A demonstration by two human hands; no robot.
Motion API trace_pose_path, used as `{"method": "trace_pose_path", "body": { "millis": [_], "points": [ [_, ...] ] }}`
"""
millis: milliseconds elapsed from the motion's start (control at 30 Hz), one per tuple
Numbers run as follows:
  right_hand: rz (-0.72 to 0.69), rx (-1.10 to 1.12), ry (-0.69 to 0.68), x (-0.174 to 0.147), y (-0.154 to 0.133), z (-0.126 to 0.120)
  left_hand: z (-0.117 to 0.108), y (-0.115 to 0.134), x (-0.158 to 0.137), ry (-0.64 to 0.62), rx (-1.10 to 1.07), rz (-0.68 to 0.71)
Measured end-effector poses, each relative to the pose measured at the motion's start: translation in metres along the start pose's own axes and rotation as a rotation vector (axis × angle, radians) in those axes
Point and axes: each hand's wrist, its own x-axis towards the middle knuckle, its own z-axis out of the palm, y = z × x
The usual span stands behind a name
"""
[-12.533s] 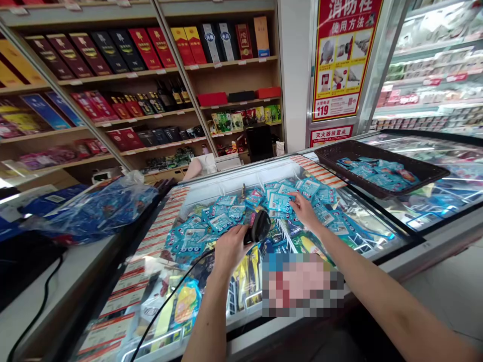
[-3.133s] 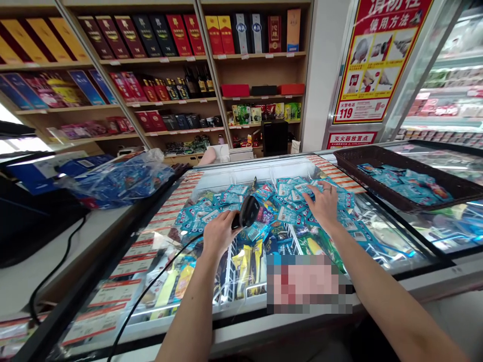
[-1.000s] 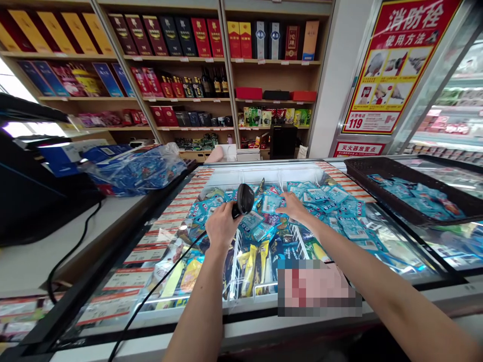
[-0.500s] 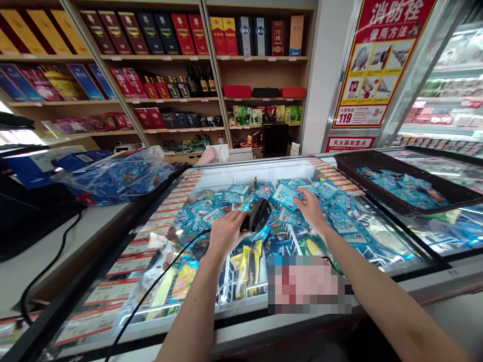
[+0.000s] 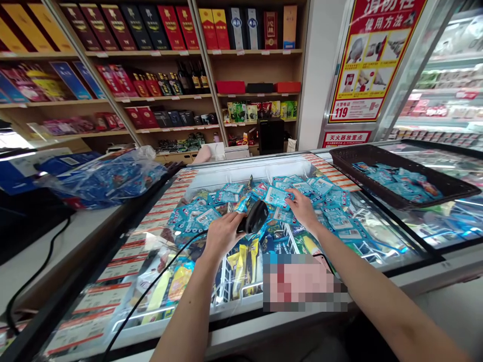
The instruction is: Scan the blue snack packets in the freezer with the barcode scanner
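My left hand (image 5: 224, 232) is wrapped round the handle of a black barcode scanner (image 5: 256, 216), whose cable (image 5: 160, 279) trails down to the lower left. The scanner's head points up and to the right. Pinched by its right edge in my right hand (image 5: 302, 207) is a small blue packet (image 5: 277, 196), with a white printed label facing up. The packet is just beyond the scanner head, apart from it. Many similar blue packets (image 5: 343, 221) lie spread on the freezer's glass top (image 5: 287, 168) around both hands.
A dark brown tray (image 5: 400, 198) with blue packets rests on the freezer at the right. Clear plastic bags (image 5: 109, 176) of blue packets lie at the left. Yellow packages (image 5: 243, 269) show under the glass. Price labels (image 5: 123, 289) line the left edge. Shelves (image 5: 260, 53) of boxes stand behind.
The view has shifted slightly. My left hand still grips the scanner and my right hand still pinches the blue packet; both keep about the same place relative to the freezer.
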Motion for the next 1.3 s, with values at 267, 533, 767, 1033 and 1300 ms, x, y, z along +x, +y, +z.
{"method": "trace_pose_path", "body": {
  "millis": [267, 533, 767, 1033, 1300],
  "points": [
    [-0.016, -0.011, 0.009, -0.001, 0.002, 0.002, -0.001, 0.001, 0.001, -0.008, 0.003, -0.013],
    [-0.022, 0.014, 0.021, -0.004, -0.003, 0.0, 0.001, 0.0, 0.001, 0.007, -0.009, 0.016],
    [-0.016, -0.023, 0.26, 0.003, 0.003, -0.022, 0.004, -0.01, -0.003, 0.043, 0.014, -0.042],
    [0.143, -0.238, 0.443, 0.012, 0.04, -0.046, 0.001, -0.021, -0.01, 0.134, 0.066, -0.246],
    [0.05, -0.58, 0.44, 0.002, 0.024, -0.046, -0.005, -0.024, -0.015, 0.199, 0.09, -0.406]
  ]
}}
